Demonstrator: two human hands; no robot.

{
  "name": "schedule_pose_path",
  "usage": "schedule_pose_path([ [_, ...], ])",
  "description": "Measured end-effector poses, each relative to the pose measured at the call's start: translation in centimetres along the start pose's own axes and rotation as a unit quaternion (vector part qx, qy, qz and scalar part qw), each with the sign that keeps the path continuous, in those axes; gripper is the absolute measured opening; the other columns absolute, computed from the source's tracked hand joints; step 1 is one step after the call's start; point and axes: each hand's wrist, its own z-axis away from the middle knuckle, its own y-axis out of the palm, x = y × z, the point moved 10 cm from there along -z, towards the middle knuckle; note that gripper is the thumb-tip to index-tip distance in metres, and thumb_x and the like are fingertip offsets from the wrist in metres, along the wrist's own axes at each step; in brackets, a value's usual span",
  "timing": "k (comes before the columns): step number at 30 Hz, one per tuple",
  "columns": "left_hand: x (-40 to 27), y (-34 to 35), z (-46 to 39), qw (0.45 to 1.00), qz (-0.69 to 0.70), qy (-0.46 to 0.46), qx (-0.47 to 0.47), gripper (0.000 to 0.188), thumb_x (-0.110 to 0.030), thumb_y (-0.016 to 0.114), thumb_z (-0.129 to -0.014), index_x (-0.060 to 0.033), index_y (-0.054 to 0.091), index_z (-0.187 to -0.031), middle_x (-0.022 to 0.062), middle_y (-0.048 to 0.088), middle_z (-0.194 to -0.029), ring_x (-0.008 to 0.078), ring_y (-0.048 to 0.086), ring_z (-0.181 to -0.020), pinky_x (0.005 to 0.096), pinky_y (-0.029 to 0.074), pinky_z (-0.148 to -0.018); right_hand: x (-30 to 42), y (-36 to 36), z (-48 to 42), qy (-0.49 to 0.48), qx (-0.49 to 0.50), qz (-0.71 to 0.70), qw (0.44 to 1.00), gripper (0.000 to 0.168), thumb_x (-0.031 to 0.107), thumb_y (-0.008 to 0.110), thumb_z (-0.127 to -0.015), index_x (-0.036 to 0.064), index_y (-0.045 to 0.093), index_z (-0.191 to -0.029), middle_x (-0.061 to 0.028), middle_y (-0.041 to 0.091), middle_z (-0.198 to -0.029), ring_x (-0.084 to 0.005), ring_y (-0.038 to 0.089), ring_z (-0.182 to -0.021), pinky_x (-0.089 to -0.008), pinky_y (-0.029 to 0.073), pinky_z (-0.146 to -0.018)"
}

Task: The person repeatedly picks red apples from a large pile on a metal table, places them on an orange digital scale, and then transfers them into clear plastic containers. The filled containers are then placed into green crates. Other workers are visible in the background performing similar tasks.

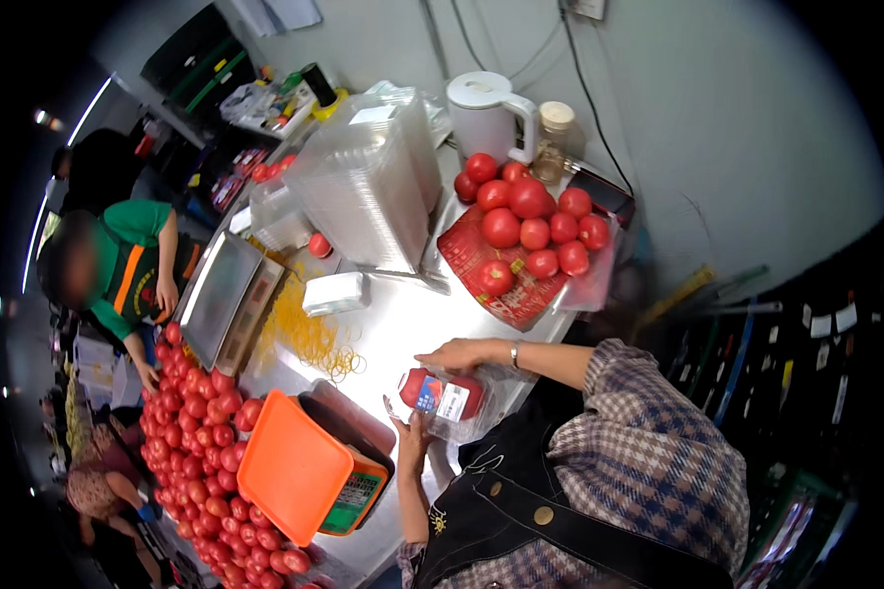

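A clear plastic box [479,425] with red tomatoes [415,388] inside lies near the table's front edge, before my body. It bears a blue and red label and a white label with writing. My left hand [412,439] grips its near left end, thumb on top, beside a small pale label or flap. Along the far side of the box stretches my right hand [460,355], a metal band on its wrist. Those fingers extend past the box corner; whether they grip it is hidden. Loose yellow rubber bands [306,331] lie farther back, near a white wrapped pack [334,294].
An orange-topped scale [295,464] stands left, beside a large tomato heap [206,449]. Another scale [225,302] is behind. Stacked clear trays [372,184], a white jug [480,110] and more tomatoes on a red bag [457,247] line the back. A co-worker [136,258] reaches towards the heap.
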Motion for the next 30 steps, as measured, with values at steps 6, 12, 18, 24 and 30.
schedule_pose_path([
  [6,-2.1,4.3,0.4,0.994,0.102,0.001,0.042,0.092,-0.027,0.066,-0.09,-0.0352,-0.001,-0.152,0.0165,0.035,-0.144,0.0289,0.047,-0.124,0.0486,0.042,-0.092,-0.8,2.4,9.2,-0.207,-0.08,-0.298,0.928,0.089,0.032,0.073,-0.085,0.011,0.019,-0.153,-0.0134,0.059,-0.122,-0.0197,0.055,-0.116,-0.0342,0.051,-0.091],
  [12,-4.2,15.6,3.6,0.954,0.121,0.008,0.273,0.07,-0.039,0.051,-0.098,-0.0196,0.013,-0.154,0.0177,0.019,-0.155,0.0339,0.028,-0.14,0.0471,0.026,-0.114,-3.2,3.5,23.3,-0.319,-0.165,-0.654,0.666,0.067,0.029,0.068,-0.09,0.01,0.036,-0.145,-0.007,0.062,-0.119,-0.0161,0.061,-0.107,-0.0356,0.05,-0.095],
  [18,2.2,19.4,8.8,0.669,-0.555,0.428,0.248,0.074,-0.017,0.066,-0.082,-0.0053,0.032,-0.146,0.0292,0.023,-0.151,0.0452,0.026,-0.139,0.0548,0.024,-0.112,-6.2,7.5,45.1,-0.405,-0.52,-0.529,0.535,0.067,0.025,0.066,-0.091,0.007,0.033,-0.147,-0.0077,0.059,-0.125,-0.0146,0.057,-0.112,-0.0319,0.048,-0.095],
  [24,5.0,18.6,7.9,0.579,-0.652,0.452,0.186,0.07,0.0,0.057,-0.08,-0.0095,0.035,-0.146,0.0262,0.021,-0.154,0.0486,0.023,-0.14,0.0558,0.026,-0.111,-0.6,24.9,74.1,-0.151,-0.918,-0.139,0.34,0.079,0.018,0.072,-0.085,0.008,0.029,-0.15,-0.0095,0.06,-0.12,-0.0137,0.06,-0.102,-0.0315,0.049,-0.09],
  [30,4.0,17.9,8.6,0.606,-0.609,0.474,0.192,0.063,0.004,0.051,-0.082,-0.0035,0.036,-0.142,0.0261,0.028,-0.15,0.0483,0.026,-0.138,0.0527,0.029,-0.111,-6.9,34.7,88.7,0.322,-0.879,0.042,0.349,0.086,0.043,0.075,-0.078,0.005,0.037,-0.145,-0.0137,0.058,-0.129,-0.022,0.06,-0.107,-0.0326,0.046,-0.096],
])
